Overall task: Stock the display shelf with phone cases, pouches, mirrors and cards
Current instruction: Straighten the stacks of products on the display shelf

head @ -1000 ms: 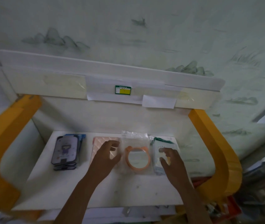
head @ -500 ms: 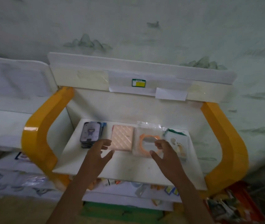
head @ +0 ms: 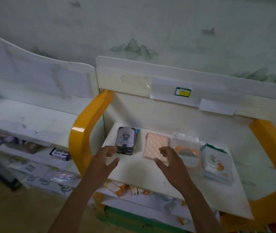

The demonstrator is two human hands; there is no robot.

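Both hands are seen loosely spread and empty above the white display shelf (head: 133, 172). The left hand (head: 104, 161) is held with fingers lightly curled and thumb apart, its fingertips just beside the near edge of the stack of phone cases (head: 125, 140) at 11 o'clock on the shelf; whether they touch cannot be told. The right hand (head: 171, 163) is held likewise, its fingers over the near end of the pink quilted pouch (head: 155, 142). The round orange mirror (head: 186, 153), in clear wrap, is found at 1 o'clock and the card packs (head: 217, 165) at 3 o'clock. Compared with half a second ago, both hands are drawn leftward, the right one off the mirror. Both forearms are extended from 6 o'clock, palms down.
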